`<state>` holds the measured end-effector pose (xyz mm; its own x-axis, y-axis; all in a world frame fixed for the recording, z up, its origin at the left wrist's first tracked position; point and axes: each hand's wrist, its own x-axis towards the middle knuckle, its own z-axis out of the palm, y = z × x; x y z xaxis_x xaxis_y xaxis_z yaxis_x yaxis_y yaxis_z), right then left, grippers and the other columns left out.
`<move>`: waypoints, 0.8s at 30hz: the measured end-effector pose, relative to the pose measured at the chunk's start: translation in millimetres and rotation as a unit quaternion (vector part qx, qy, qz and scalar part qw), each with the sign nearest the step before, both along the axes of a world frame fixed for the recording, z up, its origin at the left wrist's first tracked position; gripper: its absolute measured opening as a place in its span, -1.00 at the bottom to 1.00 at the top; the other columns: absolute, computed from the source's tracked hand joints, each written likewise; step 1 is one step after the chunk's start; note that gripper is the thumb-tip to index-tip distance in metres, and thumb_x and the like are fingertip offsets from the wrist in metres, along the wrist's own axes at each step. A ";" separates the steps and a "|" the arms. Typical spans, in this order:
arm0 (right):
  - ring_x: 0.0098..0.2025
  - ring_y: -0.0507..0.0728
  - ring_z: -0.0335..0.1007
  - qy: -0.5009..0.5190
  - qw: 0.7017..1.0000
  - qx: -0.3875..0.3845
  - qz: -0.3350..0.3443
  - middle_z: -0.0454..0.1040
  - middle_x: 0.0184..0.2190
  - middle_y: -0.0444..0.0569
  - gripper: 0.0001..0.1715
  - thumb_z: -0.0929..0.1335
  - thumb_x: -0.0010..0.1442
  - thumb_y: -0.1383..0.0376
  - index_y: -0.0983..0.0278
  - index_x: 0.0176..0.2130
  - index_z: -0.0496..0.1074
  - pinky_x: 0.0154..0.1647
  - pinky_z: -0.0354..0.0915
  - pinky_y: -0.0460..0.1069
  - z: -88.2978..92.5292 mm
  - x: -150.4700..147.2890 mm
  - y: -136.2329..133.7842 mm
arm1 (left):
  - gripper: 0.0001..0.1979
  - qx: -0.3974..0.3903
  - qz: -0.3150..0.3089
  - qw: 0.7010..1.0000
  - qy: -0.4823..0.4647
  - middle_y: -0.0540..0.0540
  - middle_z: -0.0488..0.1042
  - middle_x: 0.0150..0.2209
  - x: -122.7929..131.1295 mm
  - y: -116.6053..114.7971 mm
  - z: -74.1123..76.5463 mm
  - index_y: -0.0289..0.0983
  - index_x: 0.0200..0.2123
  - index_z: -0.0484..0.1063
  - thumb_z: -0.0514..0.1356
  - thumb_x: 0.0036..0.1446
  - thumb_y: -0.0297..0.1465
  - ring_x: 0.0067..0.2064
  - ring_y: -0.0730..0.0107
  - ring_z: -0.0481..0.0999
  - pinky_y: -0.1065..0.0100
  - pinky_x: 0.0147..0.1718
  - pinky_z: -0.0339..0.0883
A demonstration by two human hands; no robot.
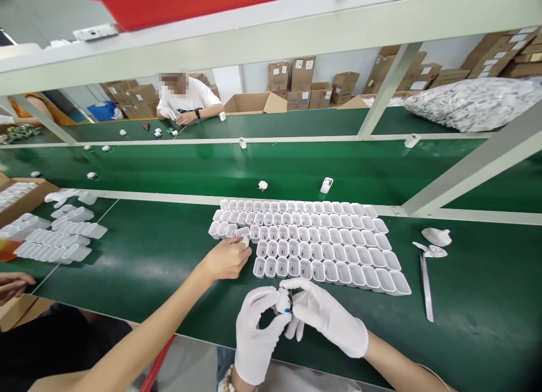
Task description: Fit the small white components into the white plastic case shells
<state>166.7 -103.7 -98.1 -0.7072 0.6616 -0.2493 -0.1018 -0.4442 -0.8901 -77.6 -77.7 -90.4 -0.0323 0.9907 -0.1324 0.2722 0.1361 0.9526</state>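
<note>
- Both hands wear white gloves and meet low in the middle of the view, just over the near edge of the green desk (127, 268).
- Left hand (258, 330) is curled shut around a small white part (283, 303), thumb and fingers pinching it from the left.
- Right hand (328, 318) is closed on the same part from the other side, fingertips touching the left ones. There's a dark bit with a blue spot on the part, too small to make out.
- Just beyond the hands sits a big block of small white plastic shells (309, 242), lined up in rows, open ends up.
- A bare arm comes in from the left, so that's a co-worker's hand (226, 259), fingers pinching one shell at the block's left edge.
- Off to the right, well apart: metal tweezers (427, 287) and a couple of white scraps (436, 236).
- Far left has more shell strips (59, 236) lying loose.
- Across the conveyor belt (254, 169), another person (186, 101) sits in a white shirt.
</note>
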 end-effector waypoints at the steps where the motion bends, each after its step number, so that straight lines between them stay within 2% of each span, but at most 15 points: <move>1: -0.46 0.10 0.54 -0.021 1.000 0.007 -0.011 0.54 -0.35 -0.09 -0.38 0.50 0.05 0.00 0.22 0.00 0.35 -0.44 0.42 0.01 -0.4 -0.2 -0.8 | -0.61 -0.003 0.000 1.000 0.001 -0.02 0.43 -0.53 -11.6 14.9 1.1 -0.13 -0.57 0.42 0.10 0.31 -0.22 -0.48 0.32 0.56 0.35 -0.68 0.42; 4: -0.46 0.05 0.46 -0.082 0.995 0.025 -0.059 0.53 -0.38 -0.15 -0.40 0.59 -0.08 0.14 0.20 -0.07 0.43 -0.34 0.42 0.02 0.4 0.5 -2.1 | -0.55 0.005 0.009 1.000 0.011 0.00 0.41 -0.57 -29.2 36.6 -5.4 -0.15 -0.61 0.37 0.05 0.33 -0.17 -0.52 0.34 0.53 0.36 -0.71 0.38; 7: -0.38 0.09 0.44 -0.084 0.994 0.022 -0.070 0.54 -0.39 -0.12 -0.48 0.59 -0.10 0.19 0.22 -0.14 0.46 -0.27 0.41 0.06 4.1 3.2 -0.4 | -0.59 0.033 0.021 0.999 0.032 0.00 0.42 -0.59 -30.7 36.0 -19.2 -0.12 -0.60 0.38 0.10 0.30 -0.19 -0.54 0.31 0.51 0.32 -0.71 0.38; 9: -0.35 0.12 0.45 -0.064 0.995 -0.004 -0.070 0.53 -0.38 -0.11 -0.46 0.59 -0.10 0.19 0.23 -0.12 0.46 -0.23 0.42 0.10 7.0 5.2 2.0 | -0.66 0.063 0.024 0.996 0.052 -0.03 0.42 -0.59 -31.1 35.2 -27.3 -0.09 -0.62 0.38 0.22 0.20 -0.23 -0.52 0.26 0.52 0.25 -0.64 0.42; 12: -0.31 0.15 0.49 -0.034 0.995 -0.051 -0.073 0.52 -0.36 -0.10 -0.41 0.59 -0.10 0.22 0.22 -0.08 0.43 -0.18 0.44 0.15 9.9 7.4 5.5 | -0.67 0.104 0.001 0.991 0.083 -0.05 0.41 -0.61 -33.2 39.7 -35.3 -0.06 -0.71 0.33 0.41 -0.09 -0.30 -0.43 0.15 0.55 0.14 -0.46 0.49; 15: -0.28 0.18 0.51 -0.021 0.992 -0.072 -0.097 0.53 -0.32 -0.06 -0.40 0.59 -0.08 0.25 0.20 -0.05 0.44 -0.16 0.46 0.18 10.7 9.5 8.0 | -0.64 0.126 -0.017 0.985 0.112 -0.02 0.38 -0.64 -33.3 45.3 -41.8 -0.04 -0.75 0.30 0.44 -0.20 -0.27 -0.41 0.11 0.56 0.09 -0.37 0.50; 18: -0.30 0.17 0.51 0.001 0.990 -0.075 -0.119 0.53 -0.32 -0.07 -0.41 0.60 -0.10 0.26 0.17 -0.07 0.45 -0.18 0.47 0.17 9.8 12.8 10.3 | -0.69 0.132 0.015 0.981 0.144 -0.02 0.38 -0.61 -38.5 42.0 -46.5 -0.04 -0.70 0.34 0.39 -0.08 -0.21 -0.42 0.19 0.54 0.12 -0.34 0.52; 20: -0.30 0.18 0.51 0.004 0.991 -0.074 -0.114 0.54 -0.32 -0.06 -0.42 0.61 -0.10 0.25 0.15 -0.07 0.46 -0.21 0.47 0.16 8.5 15.0 11.5 | -0.74 0.120 0.053 0.977 0.169 -0.04 0.41 -0.57 -52.0 33.4 -45.2 -0.05 -0.60 0.41 0.32 0.07 -0.20 -0.42 0.25 0.51 0.17 -0.37 0.52; 24: -0.29 0.19 0.51 0.001 0.991 -0.074 -0.110 0.55 -0.29 -0.03 -0.44 0.59 -0.06 0.23 0.15 -0.05 0.47 -0.23 0.47 0.18 4.9 16.3 10.5 | -0.72 0.079 0.108 0.967 0.217 -0.04 0.47 -0.44 -95.4 15.9 -29.7 -0.21 -0.34 0.48 0.10 0.34 -0.21 -0.46 0.44 0.45 0.34 -0.45 0.47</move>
<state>183.1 -93.2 -93.2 -0.5496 0.7566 -0.3543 -0.2125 -0.5368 -0.8165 -173.0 -61.9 -120.0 -0.2588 0.9615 0.0923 0.6332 0.0968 0.7679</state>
